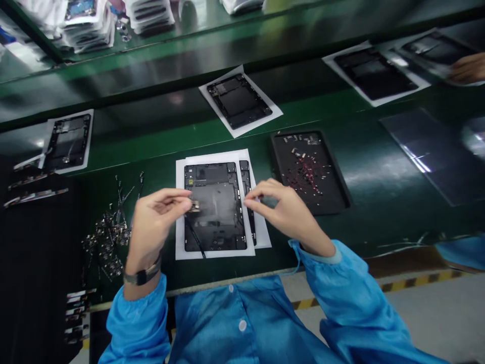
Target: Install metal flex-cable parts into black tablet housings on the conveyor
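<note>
My left hand (161,217) pinches a small circuit board (194,206) between thumb and fingers. A dark ribbon cable (195,235) hangs below it across a black tablet housing (215,197). This housing lies on white sheets (248,247), and a second black housing (253,230) shows partly from under the top sheet. Over the right edge of the upper housing, my right hand (286,210) has thumb and forefinger closed together; whatever they hold is too small to make out. Left of my left hand lies a loose pile of small boards with cables (109,237).
A black tray (339,187) holds small parts with red wires (308,169). More housings on white sheets lie at the left (70,141), back (242,101) and right (375,73). Another person's hand (468,68) is at the far right. Wrapped stacks (149,15) fill the upper shelf.
</note>
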Demonstrator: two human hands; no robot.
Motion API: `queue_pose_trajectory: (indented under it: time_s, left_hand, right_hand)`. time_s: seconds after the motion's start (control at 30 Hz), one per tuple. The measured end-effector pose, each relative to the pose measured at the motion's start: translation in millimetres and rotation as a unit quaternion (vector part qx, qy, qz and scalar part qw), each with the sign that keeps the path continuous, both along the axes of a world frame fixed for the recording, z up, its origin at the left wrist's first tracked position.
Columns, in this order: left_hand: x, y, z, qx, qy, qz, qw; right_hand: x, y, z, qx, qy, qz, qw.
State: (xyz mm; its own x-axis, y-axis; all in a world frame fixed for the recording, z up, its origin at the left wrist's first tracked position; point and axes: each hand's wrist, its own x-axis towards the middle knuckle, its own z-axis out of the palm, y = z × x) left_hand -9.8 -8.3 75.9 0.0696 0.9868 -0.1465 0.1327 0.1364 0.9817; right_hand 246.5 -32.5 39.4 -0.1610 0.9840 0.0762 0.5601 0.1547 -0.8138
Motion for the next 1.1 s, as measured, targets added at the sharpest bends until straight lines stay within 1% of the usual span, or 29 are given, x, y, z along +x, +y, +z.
queue_pose_trajectory:
  time_s: [0.07, 0.1, 0.17, 0.23, 0.3, 0.43, 0.53, 0.6, 0.67, 0.73, 0.83, 0.97, 1.1]
  left_hand:
    - [-12, -7, 14.9, 0.058, -0.021, 0.081, 0.995]
    - [-16, -11, 21.2, 0.080, -0.032, 0.109, 0.990]
    - [-20, -19, 29.4, 0.100, -0.049, 0.136, 0.984]
    - [-20, -26, 29.8, 0.088, -0.056, 0.137, 0.985]
    - [-18, -32, 22.2, 0.064, -0.063, 0.130, 0.987]
    - [-13, -48, -7.2, 0.024, -0.082, 0.116, 0.990]
    - [-7, -62, -28.0, 0.012, -0.072, 0.141, 0.987]
    - [-2, -70, -37.7, 0.009, -0.074, 0.166, 0.983]
    - [4, -76, -44.2, 0.006, -0.086, 0.178, 0.980]
    - [9, -80, -48.4, 0.002, -0.096, 0.176, 0.980]
    - [15, -83, -52.6, -0.008, -0.086, 0.161, 0.983]
    - [23, -83, -57.9, -0.030, -0.064, 0.134, 0.988]
    - [32, -82, -63.7, -0.040, -0.059, 0.119, 0.990]
  right_hand:
    - [-5, -15, -5.0, -0.011, -0.079, 0.005, 0.997]
    - [-9, -22, -8.8, -0.020, -0.113, 0.011, 0.993]
    - [-21, -33, -17.5, -0.024, -0.158, 0.009, 0.987]
    - [-31, -39, -25.2, -0.018, -0.178, 0.000, 0.984]
    - [-37, -40, -30.4, -0.016, -0.177, 0.001, 0.984]
    - [-39, -40, -32.4, 0.008, -0.165, -0.002, 0.986]
    - [-39, -46, -31.1, 0.038, -0.134, 0.009, 0.990]
    - [-39, -52, -31.2, 0.038, -0.088, 0.010, 0.995]
    - [-38, -55, -31.8, 0.015, -0.036, 0.006, 0.999]
    - [-37, -56, -31.9, -0.017, 0.004, 0.003, 1.000]
    - [-38, -54, -29.5, -0.037, 0.024, -0.001, 0.999]
    - [-43, -52, -26.8, 0.002, -0.008, -0.019, 1.000]
    - [-49, -53, -31.5, 0.065, -0.054, -0.031, 0.996]
